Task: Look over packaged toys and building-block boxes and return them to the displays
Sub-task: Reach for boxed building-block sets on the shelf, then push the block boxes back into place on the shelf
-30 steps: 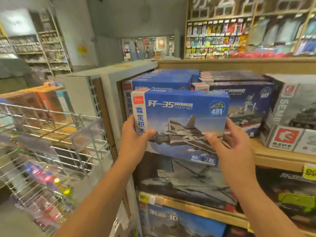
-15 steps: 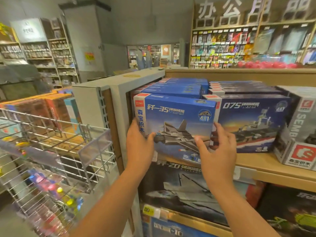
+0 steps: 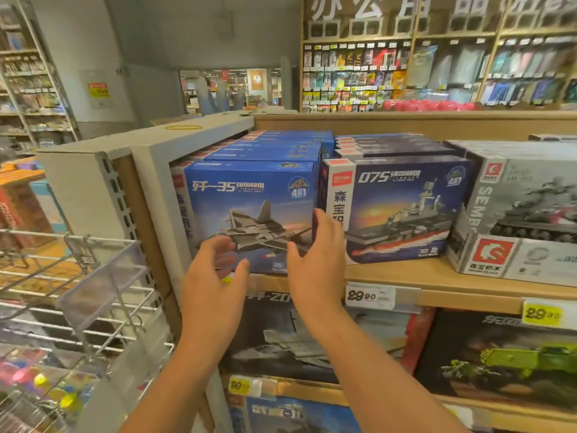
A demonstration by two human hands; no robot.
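The blue jet-fighter block box (image 3: 249, 201) stands upright at the left end of the wooden shelf (image 3: 406, 276), in front of a row of like boxes. My left hand (image 3: 215, 276) hovers just before its lower front, fingers loosely spread, holding nothing. My right hand (image 3: 315, 260) is raised at the box's lower right corner with straight fingers, at or just off its edge. To the right stands a dark blue warship box (image 3: 399, 207).
A grey tank box (image 3: 524, 214) sits further right. Larger boxes fill the lower shelf (image 3: 312, 335). A wire rack (image 3: 78, 292) with small toys juts out at left, beside the grey shelf end panel (image 3: 93, 182). Yellow price tags (image 3: 541, 314) line the shelf edges.
The jet box went from my two hands back into its place on the shelf. Both hands have let go and drawn back slightly.
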